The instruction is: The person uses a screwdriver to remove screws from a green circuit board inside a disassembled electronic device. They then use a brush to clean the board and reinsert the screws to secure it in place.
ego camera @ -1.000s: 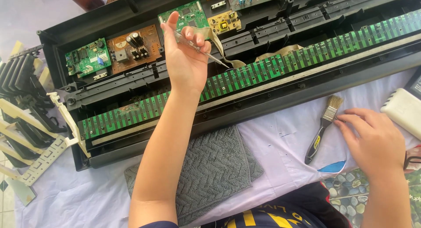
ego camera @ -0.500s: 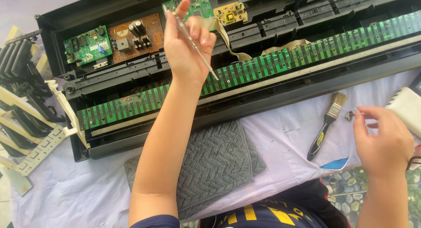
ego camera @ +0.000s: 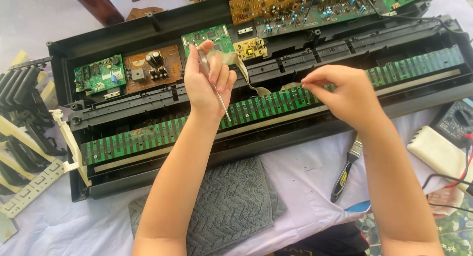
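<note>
While the left hand gripped a thin screwdriver, fingers closed round its clear handle, the right hand pinched something too small to identify above the green key-contact board. Screwdriver judged light, rigid, smooth; best held mid-handle.

A small dark multimeter with a grey rectangular screen lies at the right edge; its screen detail is too small to tell.
</note>
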